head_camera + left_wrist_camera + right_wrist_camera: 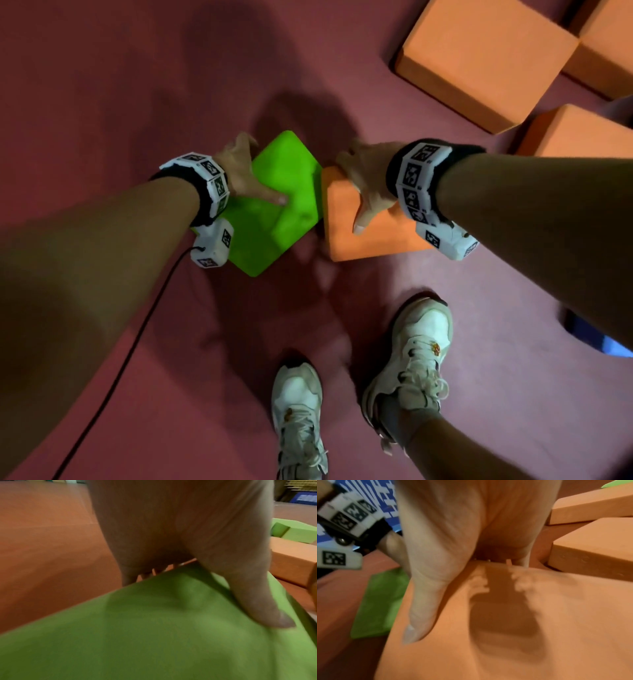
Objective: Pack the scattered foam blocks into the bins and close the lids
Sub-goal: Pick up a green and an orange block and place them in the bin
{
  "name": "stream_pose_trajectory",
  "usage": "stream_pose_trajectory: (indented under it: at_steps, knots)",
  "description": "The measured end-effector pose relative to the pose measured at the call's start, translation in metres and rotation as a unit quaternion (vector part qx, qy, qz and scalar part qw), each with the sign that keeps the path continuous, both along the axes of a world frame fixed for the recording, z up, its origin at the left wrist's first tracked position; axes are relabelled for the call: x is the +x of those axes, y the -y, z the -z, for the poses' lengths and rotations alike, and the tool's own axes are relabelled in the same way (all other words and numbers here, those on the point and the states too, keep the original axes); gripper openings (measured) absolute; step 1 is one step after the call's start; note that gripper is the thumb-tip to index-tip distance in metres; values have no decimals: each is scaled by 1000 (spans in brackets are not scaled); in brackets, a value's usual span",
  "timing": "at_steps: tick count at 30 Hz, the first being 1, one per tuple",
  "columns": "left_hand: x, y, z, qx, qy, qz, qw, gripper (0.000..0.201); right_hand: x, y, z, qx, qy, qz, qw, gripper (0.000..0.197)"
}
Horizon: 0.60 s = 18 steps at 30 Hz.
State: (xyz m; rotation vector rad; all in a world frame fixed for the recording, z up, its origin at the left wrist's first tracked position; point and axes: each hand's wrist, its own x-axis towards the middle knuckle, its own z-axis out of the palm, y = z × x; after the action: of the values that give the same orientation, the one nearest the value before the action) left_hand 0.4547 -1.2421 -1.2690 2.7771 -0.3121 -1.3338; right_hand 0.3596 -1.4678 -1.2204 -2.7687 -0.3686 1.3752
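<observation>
Your left grip (245, 178) clamps the green block (287, 205): thumb laid flat on its upper face, fingers hooked over the far edge, as the left wrist view shows. Your right grip (368, 181) pinches the orange block (370, 236) the same way, thumb pressed on the near face and fingers wrapped over the far top edge. The two blocks hang close side by side between your wrists, corners nearly meeting, and whether they are fully clear of the red floor (102, 85) is hard to tell from here. The step in hand looks like lifting one block per hand to carry off to a bin. Foam of this kind probably dents and slips under a fingertip pinch, so sink your fingers deeper round the far edges and keep the thumbs broad and flat before you raise them. Lift both together and level, and keep them apart so one does not knock the other loose. Beyond your right grip, up and to the right, three more orange blocks (486, 61) lie on the floor awaiting later trips. No bin shows in these views, so find it before you turn, and mind the black cable (130, 346) trailing from your left wrist past your shoes (421, 349).
</observation>
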Motion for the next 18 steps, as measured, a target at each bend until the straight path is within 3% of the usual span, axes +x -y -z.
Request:
stream_pose_trajectory:
  at_steps: [4,8,11,16,18]
  knots:
    - [-14,2,-30,-10,11,27,1000,116,-21,-5,-12,-8,33,64,997,117]
    - [-24,-11,-84,-79,41,4,996,107,-19,-24,-60,29,2,81,996,116]
    - [-22,-45,-135,-135,72,24,988,111,-7,-48,-104,24,4,38,999,105]
    - [-30,-125,-214,-83,83,-46,992,88,12,-105,-178,0,11,-58,998,99]
    - [-42,-167,-245,-65,96,-76,990,88,12,-132,-203,1,15,-82,996,103]
